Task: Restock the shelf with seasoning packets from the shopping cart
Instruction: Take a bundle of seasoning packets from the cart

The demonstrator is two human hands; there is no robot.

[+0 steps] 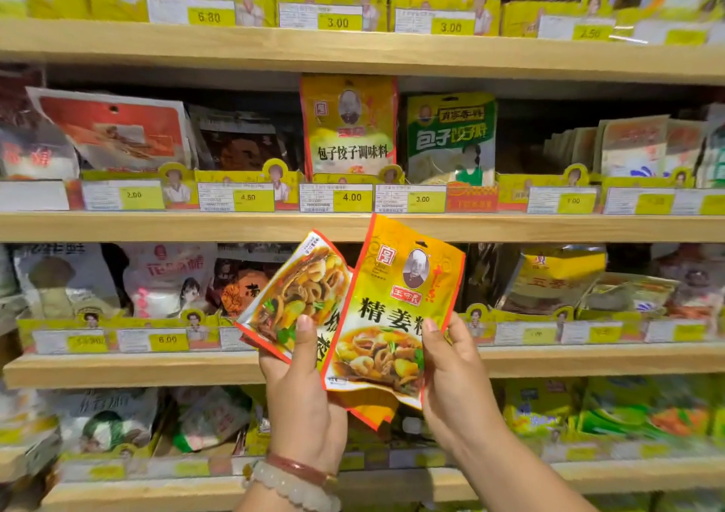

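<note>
Left hand [304, 390] and right hand [455, 378] raised, thumbs pinching.

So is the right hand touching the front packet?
Touching. The head view shows the right hand gripping the front packet at its right edge, thumb lying on its printed face; the left hand holds the tilted packet behind.

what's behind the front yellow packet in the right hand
A second seasoning packet, held by the left hand, sticks out to the left from behind the front packet. Its right part is covered. An orange corner shows below; which packet it belongs to is unclear.
</note>
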